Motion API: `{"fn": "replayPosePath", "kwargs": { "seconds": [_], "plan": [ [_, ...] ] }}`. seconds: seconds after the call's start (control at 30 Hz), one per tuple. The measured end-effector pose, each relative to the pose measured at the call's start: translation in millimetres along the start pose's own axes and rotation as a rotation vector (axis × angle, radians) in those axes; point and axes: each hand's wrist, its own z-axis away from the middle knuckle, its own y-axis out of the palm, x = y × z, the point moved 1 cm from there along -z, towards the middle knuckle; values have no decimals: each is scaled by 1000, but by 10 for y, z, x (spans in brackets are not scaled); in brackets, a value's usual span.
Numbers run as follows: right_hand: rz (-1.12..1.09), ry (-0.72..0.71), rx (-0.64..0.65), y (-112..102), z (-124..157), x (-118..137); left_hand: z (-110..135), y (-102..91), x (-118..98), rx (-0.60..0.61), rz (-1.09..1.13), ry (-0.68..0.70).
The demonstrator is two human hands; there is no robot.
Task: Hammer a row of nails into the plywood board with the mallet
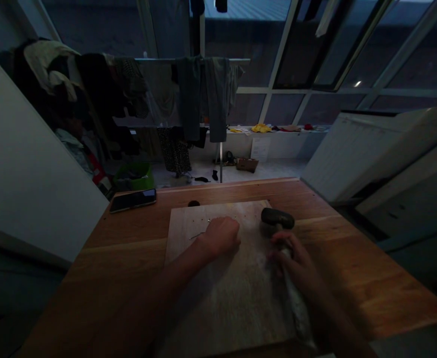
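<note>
A pale wooden board (237,298) lies flat on the wooden table. A row of small dark dots runs along its far part, with a small shiny bit (208,220) among them. My left hand (222,236) is closed in a fist on the board's far half; whatever its fingertips hold is hidden. Beside my left wrist a thin metal piece (196,236), perhaps a nail, lies on the board. My right hand (293,258) is wrapped around the handle of a hammer (277,218), close below the dark head, over the board's right edge.
A phone (133,200) lies at the far left corner of the table (338,263). A small dark round thing (193,203) sits behind the board. Beyond the table are a laundry rack with clothes (214,99), a green basket (144,176) and a white appliance (364,144).
</note>
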Motion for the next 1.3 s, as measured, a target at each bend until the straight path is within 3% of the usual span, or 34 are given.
{"fn": "replayPosePath", "kwargs": {
  "seconds": [0.17,0.33,0.43,0.53,0.7,1.0,1.1,1.3],
  "plan": [
    [303,-118,-161,-151,-386,-33,-213,11,55,-113,163,31],
    [526,-103,-139,-110,-628,-68,-609,131,101,-177,366,144],
    [553,-119,-134,-59,-677,-125,-770,186,81,-198,440,159],
    [521,-130,-99,-30,-689,-171,-853,212,30,-202,471,170],
    [447,-32,-44,-41,-667,-142,-915,272,-50,-247,503,181],
    [277,6,-164,-110,-607,-52,-915,482,-109,-337,526,124],
    [124,33,-212,-112,-592,-15,-920,502,-105,-362,562,148],
    [-277,270,-140,-104,-538,86,-936,496,-116,-397,704,62]
  ]
}}
